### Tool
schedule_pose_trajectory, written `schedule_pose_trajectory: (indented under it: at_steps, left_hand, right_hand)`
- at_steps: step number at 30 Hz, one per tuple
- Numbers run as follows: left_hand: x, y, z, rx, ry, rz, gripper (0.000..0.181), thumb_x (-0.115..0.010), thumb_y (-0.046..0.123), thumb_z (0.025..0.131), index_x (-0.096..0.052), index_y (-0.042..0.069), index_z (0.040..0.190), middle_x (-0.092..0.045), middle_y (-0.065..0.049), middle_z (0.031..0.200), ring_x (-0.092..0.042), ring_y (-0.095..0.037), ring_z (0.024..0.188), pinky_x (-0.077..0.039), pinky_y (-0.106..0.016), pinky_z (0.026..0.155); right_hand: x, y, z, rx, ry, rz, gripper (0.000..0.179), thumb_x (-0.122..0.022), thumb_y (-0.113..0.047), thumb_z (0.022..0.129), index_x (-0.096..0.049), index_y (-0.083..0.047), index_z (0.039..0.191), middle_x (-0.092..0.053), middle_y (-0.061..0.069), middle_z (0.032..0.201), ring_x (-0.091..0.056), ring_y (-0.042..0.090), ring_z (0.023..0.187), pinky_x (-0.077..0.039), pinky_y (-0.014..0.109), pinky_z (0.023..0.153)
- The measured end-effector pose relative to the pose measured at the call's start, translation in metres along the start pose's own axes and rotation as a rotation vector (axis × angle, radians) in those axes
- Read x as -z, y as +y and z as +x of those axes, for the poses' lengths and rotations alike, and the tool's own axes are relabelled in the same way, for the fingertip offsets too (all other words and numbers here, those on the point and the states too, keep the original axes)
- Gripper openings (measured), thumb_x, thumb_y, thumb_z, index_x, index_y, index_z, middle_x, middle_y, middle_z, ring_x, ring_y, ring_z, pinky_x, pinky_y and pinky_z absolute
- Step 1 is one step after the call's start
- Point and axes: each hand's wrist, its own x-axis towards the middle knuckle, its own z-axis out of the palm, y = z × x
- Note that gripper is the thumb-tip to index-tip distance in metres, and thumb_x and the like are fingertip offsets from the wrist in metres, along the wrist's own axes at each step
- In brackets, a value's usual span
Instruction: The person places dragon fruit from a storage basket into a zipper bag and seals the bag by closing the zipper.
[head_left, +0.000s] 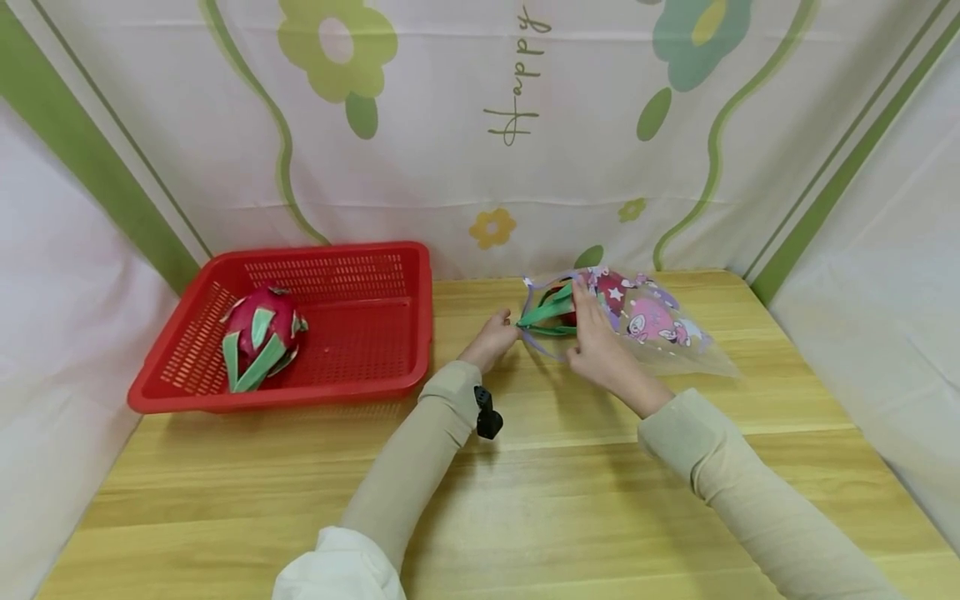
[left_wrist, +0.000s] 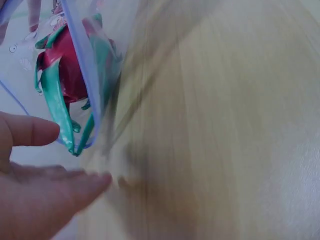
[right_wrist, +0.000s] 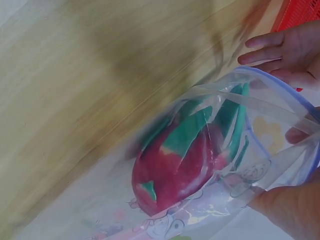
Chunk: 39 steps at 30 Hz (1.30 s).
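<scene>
A clear plastic bag (head_left: 693, 354) with pink cartoon prints and a purple-edged mouth lies at the right, its mouth facing left. Inside is a red dragon fruit (right_wrist: 172, 170), its long green leaves pointing toward the opening. My right hand (head_left: 603, 354) holds the bag near its mouth, with thumb and fingers around the plastic. Just outside the mouth is my left hand (head_left: 491, 340), thumb and fingers spread apart beside the leaf tips (left_wrist: 75, 150). The left wrist view shows nothing between those fingers.
A red plastic basket (head_left: 352, 387) stands at the left of the wooden table (head_left: 525, 500), with another dragon fruit (head_left: 258, 325) inside it. Behind the table hangs a white curtain (head_left: 450, 167) with flower prints.
</scene>
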Motion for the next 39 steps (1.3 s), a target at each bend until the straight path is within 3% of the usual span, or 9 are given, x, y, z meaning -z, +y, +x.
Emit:
schedule_pose_trajectory:
  at_steps: [2, 4, 5, 9, 11, 12, 18, 28, 39]
  left_hand:
    - [0.002, 0.002, -0.002, -0.007, 0.039, 0.049, 0.066, -0.046, 0.005, 0.094, -0.015, 0.006, 0.153, -0.018, -0.017, 0.159, -0.023, -0.032, 0.146, -0.027, -0.046, 0.117]
    - [0.003, 0.007, -0.004, -0.010, 0.077, 0.120, 0.064, -0.045, 0.008, 0.096, -0.017, 0.008, 0.153, -0.029, -0.017, 0.155, -0.052, -0.026, 0.120, -0.043, -0.038, 0.102]
    - [0.004, 0.010, -0.006, -0.025, 0.094, 0.148, 0.062, -0.045, 0.009, 0.096, -0.018, 0.008, 0.153, -0.031, -0.017, 0.155, -0.054, -0.024, 0.115, -0.044, -0.036, 0.097]
    - [0.010, 0.029, -0.022, -0.096, 0.103, 0.229, 0.056, -0.043, 0.015, 0.099, -0.024, 0.009, 0.152, -0.035, -0.014, 0.153, -0.055, -0.023, 0.117, -0.045, -0.036, 0.099]
    - [0.014, 0.040, -0.033, -0.152, 0.099, 0.242, 0.054, -0.044, 0.015, 0.099, -0.028, 0.007, 0.150, -0.029, -0.014, 0.156, -0.031, -0.029, 0.143, -0.033, -0.043, 0.114]
    - [0.016, 0.044, -0.038, -0.170, 0.097, 0.255, 0.053, -0.044, 0.014, 0.099, -0.029, 0.007, 0.149, -0.030, -0.014, 0.155, -0.028, -0.030, 0.144, -0.032, -0.045, 0.115]
    - [0.042, 0.067, -0.067, -0.246, 0.090, 0.322, 0.050, -0.044, 0.012, 0.097, -0.036, 0.009, 0.147, -0.035, -0.014, 0.153, -0.031, -0.029, 0.142, -0.034, -0.043, 0.114]
    - [0.125, 0.072, -0.106, -0.282, 0.250, 0.456, 0.050, -0.043, 0.013, 0.097, -0.037, 0.008, 0.146, -0.037, -0.015, 0.152, -0.039, -0.032, 0.137, -0.036, -0.047, 0.111]
    - [0.219, 0.043, -0.144, -0.213, 0.498, 0.596, 0.056, -0.040, 0.019, 0.097, -0.028, 0.007, 0.150, -0.031, -0.022, 0.153, -0.044, -0.039, 0.117, -0.038, -0.054, 0.098]
  right_hand:
    - [0.000, 0.000, 0.000, -0.005, -0.004, -0.006, 0.097, -0.054, 0.002, 0.078, 0.009, 0.001, 0.151, 0.006, 0.021, 0.160, 0.000, 0.040, 0.148, -0.007, 0.053, 0.121]
    - [0.000, 0.000, 0.001, -0.010, -0.011, -0.011, 0.097, -0.054, 0.002, 0.078, 0.010, 0.000, 0.151, 0.006, 0.021, 0.160, 0.000, 0.040, 0.148, -0.007, 0.053, 0.121]
    - [0.001, -0.001, 0.001, -0.011, -0.010, -0.013, 0.097, -0.054, 0.002, 0.078, 0.010, 0.000, 0.151, 0.006, 0.021, 0.160, 0.000, 0.041, 0.148, -0.006, 0.053, 0.120]
    - [0.001, -0.001, 0.001, -0.013, -0.003, -0.023, 0.096, -0.054, 0.003, 0.078, 0.009, 0.000, 0.151, 0.004, 0.023, 0.160, 0.000, 0.042, 0.147, -0.007, 0.054, 0.120]
    - [0.002, -0.001, 0.001, -0.010, 0.003, -0.028, 0.095, -0.054, 0.003, 0.079, 0.007, 0.000, 0.152, 0.002, 0.024, 0.159, -0.001, 0.042, 0.147, -0.007, 0.054, 0.120]
    - [0.003, -0.001, 0.001, -0.008, 0.005, -0.029, 0.095, -0.053, 0.004, 0.079, 0.007, 0.000, 0.151, 0.002, 0.024, 0.159, -0.001, 0.042, 0.147, -0.007, 0.055, 0.120]
    - [0.005, -0.001, 0.001, -0.008, 0.011, -0.031, 0.094, -0.054, 0.003, 0.080, 0.006, 0.000, 0.152, 0.009, 0.024, 0.159, 0.001, 0.043, 0.147, -0.008, 0.057, 0.119]
    - [0.005, -0.001, 0.004, -0.001, 0.007, -0.054, 0.093, -0.054, 0.001, 0.079, 0.005, 0.001, 0.152, 0.008, 0.021, 0.160, 0.001, 0.038, 0.149, -0.008, 0.055, 0.120]
    - [0.004, 0.001, 0.006, 0.005, 0.017, -0.061, 0.092, -0.052, -0.001, 0.079, 0.004, 0.003, 0.151, 0.006, 0.023, 0.159, 0.000, 0.039, 0.148, -0.009, 0.056, 0.120]
